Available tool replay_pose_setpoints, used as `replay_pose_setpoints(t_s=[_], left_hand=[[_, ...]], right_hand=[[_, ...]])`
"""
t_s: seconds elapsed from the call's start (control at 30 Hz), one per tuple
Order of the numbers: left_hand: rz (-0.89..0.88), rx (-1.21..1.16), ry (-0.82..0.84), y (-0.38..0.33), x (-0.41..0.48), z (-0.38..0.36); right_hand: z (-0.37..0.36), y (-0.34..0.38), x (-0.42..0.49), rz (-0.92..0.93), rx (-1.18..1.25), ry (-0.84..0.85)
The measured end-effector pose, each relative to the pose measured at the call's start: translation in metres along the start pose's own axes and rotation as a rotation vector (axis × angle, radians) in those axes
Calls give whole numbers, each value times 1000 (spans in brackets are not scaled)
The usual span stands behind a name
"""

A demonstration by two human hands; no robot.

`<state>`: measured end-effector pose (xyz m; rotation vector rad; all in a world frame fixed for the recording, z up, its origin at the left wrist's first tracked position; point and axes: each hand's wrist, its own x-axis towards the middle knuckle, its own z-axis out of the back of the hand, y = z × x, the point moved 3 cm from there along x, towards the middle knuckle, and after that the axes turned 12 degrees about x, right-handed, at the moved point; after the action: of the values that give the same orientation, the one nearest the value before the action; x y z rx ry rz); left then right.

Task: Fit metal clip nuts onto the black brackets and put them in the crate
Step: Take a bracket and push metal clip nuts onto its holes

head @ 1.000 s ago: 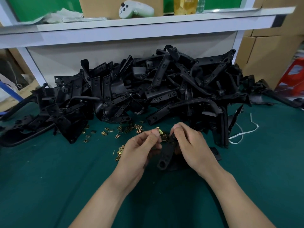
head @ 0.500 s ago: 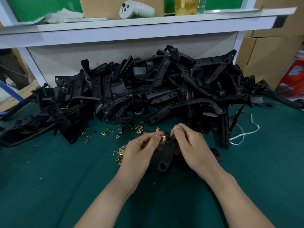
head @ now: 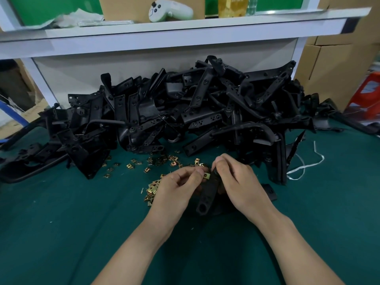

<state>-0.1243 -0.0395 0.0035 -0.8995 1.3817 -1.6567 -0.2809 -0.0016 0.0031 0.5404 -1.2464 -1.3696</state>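
A slim black bracket (head: 207, 194), holed end nearest, long axis running away, is being gripped by the right hand (head: 238, 182), a brass clip nut (head: 207, 176) being pinched by the left hand (head: 176, 188).

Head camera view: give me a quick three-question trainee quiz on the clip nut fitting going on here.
1. True or false: the left hand pinches a clip nut at the black bracket.
2. The loose clip nuts lie: A in a tray; B on the green mat before the bracket pile; C in a crate.
3. Which hand grips the bracket's far end?
Key: 1 true; 2 B; 3 the right hand.
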Motion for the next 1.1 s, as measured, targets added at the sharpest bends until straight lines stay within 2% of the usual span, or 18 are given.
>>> replay_pose_setpoints(t_s=[0.5,0.7,0.93,1.1], left_hand=[[-15,77,-15,-4,-2,1],[-51,159,-29,-8,-3,0],[-47,167,-112,-6,-7,-7],[-25,161,-142,-4,-10,-11]], right_hand=[[1,0,1,19,-23,-17],[1,4,-1,37,-104,-30],[-8,11,-3,46,-322,-90],[-13,14,-6,69,-369,-115]])
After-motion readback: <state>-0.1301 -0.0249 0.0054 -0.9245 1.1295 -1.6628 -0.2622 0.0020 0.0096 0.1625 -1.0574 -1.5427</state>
